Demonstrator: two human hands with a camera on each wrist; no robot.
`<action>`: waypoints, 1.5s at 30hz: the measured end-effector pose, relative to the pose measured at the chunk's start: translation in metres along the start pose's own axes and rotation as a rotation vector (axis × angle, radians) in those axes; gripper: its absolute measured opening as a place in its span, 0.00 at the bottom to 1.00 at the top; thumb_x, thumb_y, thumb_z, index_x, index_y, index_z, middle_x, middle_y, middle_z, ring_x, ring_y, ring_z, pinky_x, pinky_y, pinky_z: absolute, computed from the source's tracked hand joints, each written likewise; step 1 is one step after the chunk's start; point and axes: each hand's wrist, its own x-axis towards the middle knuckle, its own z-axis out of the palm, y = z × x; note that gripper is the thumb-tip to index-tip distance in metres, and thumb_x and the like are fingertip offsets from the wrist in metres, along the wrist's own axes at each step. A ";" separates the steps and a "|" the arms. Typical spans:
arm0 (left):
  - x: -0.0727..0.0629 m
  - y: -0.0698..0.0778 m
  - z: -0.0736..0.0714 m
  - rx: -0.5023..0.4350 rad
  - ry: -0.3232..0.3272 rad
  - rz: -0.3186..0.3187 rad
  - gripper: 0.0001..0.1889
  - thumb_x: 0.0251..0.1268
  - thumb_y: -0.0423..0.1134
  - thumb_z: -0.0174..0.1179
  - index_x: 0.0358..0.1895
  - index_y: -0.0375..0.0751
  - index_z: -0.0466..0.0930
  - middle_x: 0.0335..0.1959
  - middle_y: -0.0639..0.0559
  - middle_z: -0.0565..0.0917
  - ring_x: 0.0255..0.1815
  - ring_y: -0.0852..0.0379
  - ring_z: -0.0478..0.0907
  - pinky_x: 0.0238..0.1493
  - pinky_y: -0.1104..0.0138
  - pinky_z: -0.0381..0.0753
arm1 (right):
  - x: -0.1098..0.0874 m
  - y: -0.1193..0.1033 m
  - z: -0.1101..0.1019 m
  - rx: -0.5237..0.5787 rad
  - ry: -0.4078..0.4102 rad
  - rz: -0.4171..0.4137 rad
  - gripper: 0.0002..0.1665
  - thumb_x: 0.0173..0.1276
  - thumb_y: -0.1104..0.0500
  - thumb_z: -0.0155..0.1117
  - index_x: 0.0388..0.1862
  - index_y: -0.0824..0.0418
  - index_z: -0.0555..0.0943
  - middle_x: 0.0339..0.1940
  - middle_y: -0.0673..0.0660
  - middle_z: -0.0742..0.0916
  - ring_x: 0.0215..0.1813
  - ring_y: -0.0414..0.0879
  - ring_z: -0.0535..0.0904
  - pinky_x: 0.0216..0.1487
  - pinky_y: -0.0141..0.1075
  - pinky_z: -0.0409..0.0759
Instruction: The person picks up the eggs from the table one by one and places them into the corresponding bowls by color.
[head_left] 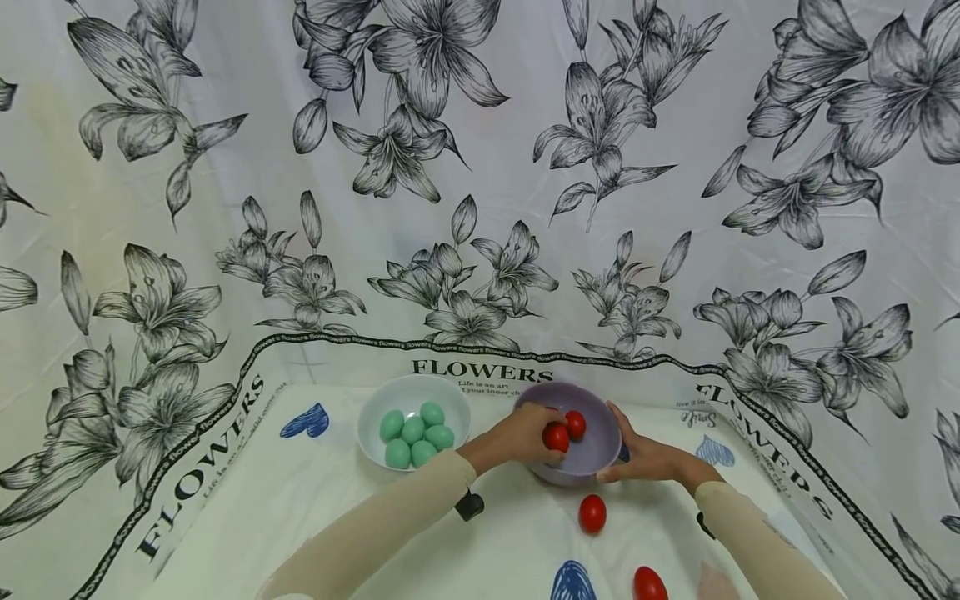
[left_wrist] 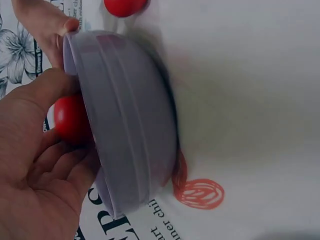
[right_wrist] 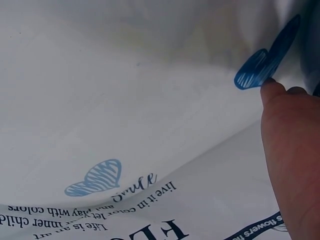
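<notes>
A purple bowl stands on the cloth with a red egg inside. My left hand reaches over its left rim and grips a second red egg between thumb and fingers. In the left wrist view, this egg sits at the bowl's rim, partly hidden by the hand. My right hand holds the bowl's right side, thumb toward the near edge and fingers toward the far side. The right wrist view shows only part of that hand, at the right edge.
A white bowl with several pale green eggs stands left of the purple one. Two red eggs lie on the cloth: one egg before the purple bowl, another egg nearer. A flower-printed cloth rises behind.
</notes>
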 end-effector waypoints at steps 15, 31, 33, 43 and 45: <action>0.017 0.002 -0.005 0.216 -0.201 -0.082 0.21 0.57 0.44 0.81 0.53 0.44 0.91 0.42 0.60 0.87 0.43 0.64 0.78 0.49 0.74 0.79 | 0.009 -0.007 0.000 0.004 -0.009 -0.025 0.85 0.61 0.41 0.82 0.86 0.49 0.20 0.88 0.68 0.41 0.85 0.70 0.48 0.80 0.69 0.53; 0.046 -0.006 0.019 0.370 -0.276 -0.342 0.18 0.54 0.43 0.82 0.43 0.44 0.85 0.40 0.51 0.84 0.40 0.55 0.80 0.48 0.63 0.83 | 0.006 -0.005 0.000 0.026 -0.008 -0.023 0.84 0.62 0.41 0.81 0.86 0.45 0.20 0.88 0.68 0.43 0.85 0.69 0.51 0.80 0.67 0.55; 0.053 -0.015 0.027 0.370 -0.286 -0.348 0.19 0.53 0.44 0.83 0.44 0.44 0.86 0.41 0.50 0.85 0.41 0.54 0.82 0.49 0.63 0.84 | 0.005 -0.003 0.000 0.025 -0.005 -0.023 0.84 0.62 0.41 0.81 0.86 0.46 0.20 0.88 0.68 0.43 0.85 0.69 0.51 0.80 0.67 0.56; 0.075 -0.039 0.053 0.404 -0.293 -0.333 0.19 0.50 0.45 0.84 0.42 0.45 0.85 0.37 0.51 0.83 0.36 0.55 0.80 0.38 0.65 0.82 | 0.002 0.003 0.000 0.020 0.007 -0.014 0.84 0.62 0.41 0.81 0.86 0.48 0.20 0.88 0.68 0.43 0.85 0.69 0.49 0.80 0.68 0.53; 0.074 -0.035 0.049 0.385 -0.296 -0.339 0.19 0.51 0.44 0.83 0.43 0.46 0.85 0.38 0.51 0.82 0.37 0.55 0.79 0.39 0.64 0.81 | 0.001 0.004 -0.001 0.021 0.009 -0.009 0.84 0.62 0.41 0.81 0.86 0.47 0.20 0.88 0.68 0.43 0.85 0.69 0.49 0.80 0.69 0.52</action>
